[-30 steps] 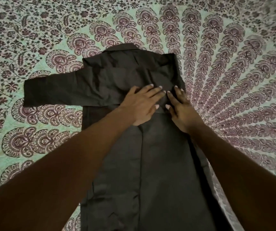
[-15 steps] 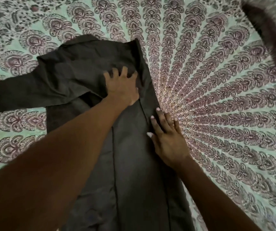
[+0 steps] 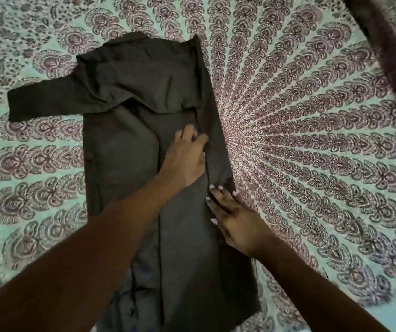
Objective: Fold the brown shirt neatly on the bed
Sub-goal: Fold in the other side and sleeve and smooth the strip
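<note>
Head cam looking straight down at the brown shirt (image 3: 144, 144), which is lying lengthwise on the bed with the collar end far and the hem running out of frame near. Right side panel is already folded in, and one sleeve (image 3: 48, 101) is sticking out to the left, so I'd call this maybe a third done.

Left hand (image 3: 185, 161) is flat, fingers spread, pressing down mid-shirt just beside the folded edge. Right hand (image 3: 235, 224) is also open, palm down, fingertips on the right edge where cloth meets the bedsheet (image 3: 312, 140). Neither hand is gripping anything, just smoothing.

Tip for this bit: slide both palms along the crease toward the hem so it stays straight, and flatten that bunched cloth under the collar before bringing the left sleeve over, otherwise wrinkles get locked in.

Surface is a mint and maroon mandala print sheet, soft, so press lightly. Dim room; a dark blurry strip (image 3: 388, 56) sits far right, can't tell what it is.
</note>
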Available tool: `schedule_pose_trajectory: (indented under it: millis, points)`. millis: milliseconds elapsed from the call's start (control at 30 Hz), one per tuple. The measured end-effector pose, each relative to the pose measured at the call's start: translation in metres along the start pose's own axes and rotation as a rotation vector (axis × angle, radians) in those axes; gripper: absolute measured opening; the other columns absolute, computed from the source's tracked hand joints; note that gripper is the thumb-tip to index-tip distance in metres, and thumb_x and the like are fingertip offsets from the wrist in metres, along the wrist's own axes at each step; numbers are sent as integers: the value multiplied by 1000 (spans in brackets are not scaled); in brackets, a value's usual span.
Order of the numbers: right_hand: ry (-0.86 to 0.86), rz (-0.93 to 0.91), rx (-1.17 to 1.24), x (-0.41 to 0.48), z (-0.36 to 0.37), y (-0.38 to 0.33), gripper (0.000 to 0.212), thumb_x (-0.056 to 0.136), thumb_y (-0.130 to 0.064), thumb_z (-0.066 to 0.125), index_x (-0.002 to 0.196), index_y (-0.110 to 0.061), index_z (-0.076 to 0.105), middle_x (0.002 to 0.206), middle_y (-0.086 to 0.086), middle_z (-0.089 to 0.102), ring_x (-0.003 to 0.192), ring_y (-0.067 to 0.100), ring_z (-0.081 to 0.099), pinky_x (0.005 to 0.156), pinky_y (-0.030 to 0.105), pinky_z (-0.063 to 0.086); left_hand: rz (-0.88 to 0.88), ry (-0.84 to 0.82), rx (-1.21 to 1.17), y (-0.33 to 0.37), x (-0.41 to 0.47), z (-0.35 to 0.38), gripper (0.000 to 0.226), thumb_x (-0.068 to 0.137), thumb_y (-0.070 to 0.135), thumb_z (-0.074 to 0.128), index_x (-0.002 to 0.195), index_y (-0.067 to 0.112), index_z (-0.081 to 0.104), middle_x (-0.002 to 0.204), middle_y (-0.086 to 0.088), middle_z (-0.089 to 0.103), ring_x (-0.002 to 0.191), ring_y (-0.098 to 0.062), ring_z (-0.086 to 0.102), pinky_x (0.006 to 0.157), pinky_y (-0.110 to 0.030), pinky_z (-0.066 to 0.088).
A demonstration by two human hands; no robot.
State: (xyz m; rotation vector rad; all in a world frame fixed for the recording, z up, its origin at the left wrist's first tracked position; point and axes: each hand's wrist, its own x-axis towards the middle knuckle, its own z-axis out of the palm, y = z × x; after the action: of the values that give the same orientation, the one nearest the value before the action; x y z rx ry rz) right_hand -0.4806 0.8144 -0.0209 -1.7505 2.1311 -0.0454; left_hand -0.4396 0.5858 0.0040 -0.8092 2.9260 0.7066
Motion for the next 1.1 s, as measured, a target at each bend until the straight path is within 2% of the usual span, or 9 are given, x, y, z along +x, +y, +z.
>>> schedule_pose_trajectory:
  millis: [100, 200, 333, 533, 667, 833, 933, 1000, 1100]
  points:
    - [33, 108, 87, -23, -2, 1, 66, 98, -24, 58, 157, -5, 36, 170, 13, 19, 157, 35, 20, 126, 47, 22, -320, -95, -404, 26, -67, 25, 35, 92, 8, 54, 125, 17, 59, 103, -10, 69, 106, -33, 63, 94, -43, 54]
    - [-19, 188, 153, -51, 4, -1, 78, 90, -7, 58, 161, -4, 26, 172, 12, 9, 158, 35, 11, 125, 51, 28, -502, -93, -468, 57, -138, 59, 18, 88, 13, 64, 104, 21, 62, 82, -4, 72, 91, -32, 69, 83, -43, 57]
    - [-131, 65, 224, -72, 3, 2, 77, 96, -8, 54, 164, -12, 18, 173, 4, 1, 160, 29, 2, 127, 47, 22, -644, -72, -477, 103, -201, 89, 24, 82, 28, 76, 98, 23, 59, 82, -1, 69, 89, -28, 68, 80, -39, 57]
    - [-89, -89, 128, -73, -12, 11, 80, 94, -3, 60, 163, -22, 25, 173, 2, 7, 160, 27, 7, 125, 41, 24, -826, 202, -580, 128, -228, 95, 28, 86, 11, 67, 112, 18, 61, 84, -1, 70, 84, -23, 62, 77, -26, 46]
    - [-126, -222, -8, -55, -8, 8, 66, 103, -16, 52, 163, -24, 25, 173, 3, 9, 160, 25, 7, 128, 43, 17, -744, 280, -510, 130, -247, 100, 28, 88, 6, 64, 113, 16, 58, 91, -3, 65, 92, -31, 64, 80, -41, 50]
    - [-53, -289, 40, -37, -6, 8, 46, 107, -22, 48, 153, -19, 47, 169, 10, 25, 158, 30, 18, 126, 50, 23, -624, 324, -405, 115, -262, 107, 30, 83, -6, 58, 107, 12, 60, 99, -8, 61, 89, -31, 60, 75, -38, 43]
    - [-4, -273, 61, -22, -13, 9, 51, 103, -12, 52, 153, -16, 47, 168, 14, 28, 157, 35, 20, 125, 53, 24, -564, 339, -410, 109, -267, 107, 35, 82, -12, 57, 108, 10, 63, 103, -10, 60, 82, -24, 57, 73, -30, 41]
    - [-77, -281, 2, -9, -22, 6, 64, 95, -3, 54, 156, -19, 43, 169, 15, 23, 157, 36, 18, 124, 52, 25, -517, 341, -423, 104, -271, 110, 40, 82, -13, 57, 111, 13, 67, 104, -10, 59, 80, -26, 59, 75, -41, 51]
    - [-144, -271, -129, 17, -42, -6, 66, 94, -5, 53, 156, -25, 42, 163, 9, 35, 145, 35, 41, 110, 48, 47, -479, 332, -409, 96, -275, 114, 52, 87, -9, 53, 128, 17, 68, 114, -11, 57, 83, -35, 65, 78, -47, 59]
